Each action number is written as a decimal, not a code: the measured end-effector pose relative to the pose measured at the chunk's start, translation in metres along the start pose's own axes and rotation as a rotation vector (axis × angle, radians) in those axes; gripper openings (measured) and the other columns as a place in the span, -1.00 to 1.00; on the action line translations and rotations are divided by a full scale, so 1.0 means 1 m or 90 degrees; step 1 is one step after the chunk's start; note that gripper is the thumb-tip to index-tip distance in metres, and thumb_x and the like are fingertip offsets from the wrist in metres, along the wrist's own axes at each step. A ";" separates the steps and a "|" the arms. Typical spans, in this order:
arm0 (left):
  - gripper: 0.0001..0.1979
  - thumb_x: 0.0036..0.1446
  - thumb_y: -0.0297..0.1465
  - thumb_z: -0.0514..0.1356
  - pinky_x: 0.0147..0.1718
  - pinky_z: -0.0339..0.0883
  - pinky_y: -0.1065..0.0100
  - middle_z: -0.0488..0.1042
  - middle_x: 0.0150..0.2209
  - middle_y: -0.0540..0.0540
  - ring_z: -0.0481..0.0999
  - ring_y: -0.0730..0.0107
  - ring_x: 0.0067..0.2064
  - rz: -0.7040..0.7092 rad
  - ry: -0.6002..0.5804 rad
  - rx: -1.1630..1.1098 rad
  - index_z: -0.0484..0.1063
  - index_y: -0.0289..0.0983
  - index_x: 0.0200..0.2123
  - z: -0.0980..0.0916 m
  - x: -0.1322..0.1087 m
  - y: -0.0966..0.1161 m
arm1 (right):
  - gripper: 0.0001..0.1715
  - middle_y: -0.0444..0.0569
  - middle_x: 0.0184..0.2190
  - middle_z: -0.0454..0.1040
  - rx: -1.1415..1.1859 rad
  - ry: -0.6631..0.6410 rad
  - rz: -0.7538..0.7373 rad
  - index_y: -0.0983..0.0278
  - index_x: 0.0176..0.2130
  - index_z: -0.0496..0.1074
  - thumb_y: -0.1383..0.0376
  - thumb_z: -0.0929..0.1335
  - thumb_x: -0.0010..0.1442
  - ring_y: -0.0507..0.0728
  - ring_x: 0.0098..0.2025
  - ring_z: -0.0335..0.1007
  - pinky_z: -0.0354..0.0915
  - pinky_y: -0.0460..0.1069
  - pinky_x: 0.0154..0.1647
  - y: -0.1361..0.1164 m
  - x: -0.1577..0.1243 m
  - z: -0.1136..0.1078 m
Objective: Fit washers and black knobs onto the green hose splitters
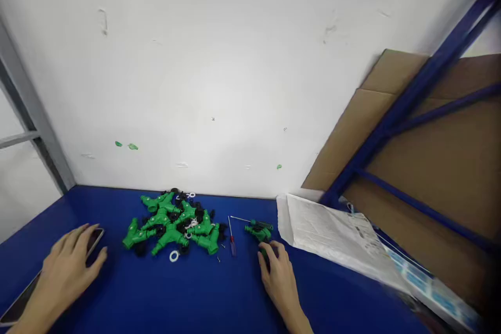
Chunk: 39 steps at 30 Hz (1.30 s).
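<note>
The left hand [64, 269] lies at 8 o'clock on the blue bench [188, 297], its grip open, palm flat on a phone [94, 236]. The right hand [279, 276] sits at 6 o'clock, fingertips touching a single green fitting [259, 230]; I cannot tell whether its grip closes on it. A white sack [332, 235] lies at 3 o'clock. The pile of green fittings [172, 224] sits between the hands at 12 o'clock, a red screwdriver [232, 240] just beside it at 3 o'clock and a white ring [174, 256] at 6 o'clock.
</note>
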State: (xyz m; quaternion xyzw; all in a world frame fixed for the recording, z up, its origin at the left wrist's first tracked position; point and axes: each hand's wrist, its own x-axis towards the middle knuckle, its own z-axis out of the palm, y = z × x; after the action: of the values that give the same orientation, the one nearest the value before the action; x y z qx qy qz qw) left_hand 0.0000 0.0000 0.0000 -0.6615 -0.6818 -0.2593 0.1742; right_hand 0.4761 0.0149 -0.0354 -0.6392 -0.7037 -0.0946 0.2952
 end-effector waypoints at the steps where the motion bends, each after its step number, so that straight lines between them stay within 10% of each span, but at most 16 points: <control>1: -0.48 0.17 -0.16 -0.01 0.02 0.26 -0.13 0.43 -0.01 -0.47 0.39 -0.26 0.04 0.027 -0.010 -0.038 0.40 -0.47 -0.05 0.004 0.003 0.011 | -0.65 0.12 -0.11 0.31 0.002 0.006 0.000 0.21 -0.08 0.40 0.16 0.13 0.37 0.25 -0.17 0.40 0.41 0.15 -0.27 0.002 0.000 0.001; 9: -0.68 0.15 -0.20 0.12 -0.06 0.34 0.09 0.54 -0.13 -0.19 0.48 0.05 -0.09 0.168 -0.183 -0.204 0.47 -0.22 -0.11 0.020 0.034 0.088 | -0.76 0.15 -0.06 0.26 0.084 0.120 -0.063 0.22 -0.07 0.38 0.24 0.26 0.29 0.27 -0.12 0.30 0.37 0.21 -0.16 -0.016 -0.002 -0.012; 20: -0.66 0.13 -0.38 0.09 -0.12 0.31 0.07 0.58 -0.22 -0.23 0.52 0.01 -0.16 0.167 -0.291 -0.191 0.48 -0.22 -0.04 0.026 0.055 0.104 | -0.70 0.08 -0.10 0.34 0.208 -0.129 -0.241 0.20 -0.05 0.38 0.27 0.37 0.18 0.25 -0.11 0.29 0.31 0.15 -0.15 -0.095 0.055 -0.002; 27: -0.70 0.06 -0.18 0.24 -0.43 0.28 0.30 0.59 -0.30 -0.12 0.50 0.20 -0.38 -0.106 -0.257 -0.478 0.55 -0.18 -0.17 0.018 0.059 0.100 | -0.77 0.07 -0.07 0.34 0.208 -0.175 -0.238 0.15 -0.10 0.43 0.23 0.37 0.21 0.28 -0.02 0.26 0.27 0.16 -0.11 -0.092 0.057 0.010; 32: -0.75 0.02 -0.21 0.30 -0.46 0.24 0.33 0.55 -0.42 -0.15 0.45 0.28 -0.41 -0.385 -0.338 -0.935 0.46 -0.28 -0.38 0.010 0.059 0.118 | -0.76 0.08 -0.09 0.35 0.193 -0.159 -0.226 0.17 -0.06 0.43 0.28 0.33 0.25 0.27 -0.05 0.27 0.27 0.15 -0.13 -0.085 0.060 0.018; 39: -0.79 0.03 -0.43 0.29 -0.48 0.22 0.33 0.50 -0.34 -0.15 0.42 0.35 -0.46 -0.414 -0.451 -1.244 0.46 -0.31 -0.21 0.008 0.074 0.125 | -0.74 0.10 -0.12 0.35 0.184 -0.096 -0.205 0.23 -0.03 0.39 0.36 0.28 0.28 0.26 -0.09 0.28 0.28 0.14 -0.16 -0.079 0.063 0.020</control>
State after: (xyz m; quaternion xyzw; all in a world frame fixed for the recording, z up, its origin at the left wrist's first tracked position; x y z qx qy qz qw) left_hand 0.1200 0.0633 0.0517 -0.3395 -0.3347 -0.5174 -0.7106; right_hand 0.3946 0.0654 0.0019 -0.4749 -0.8229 0.0094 0.3117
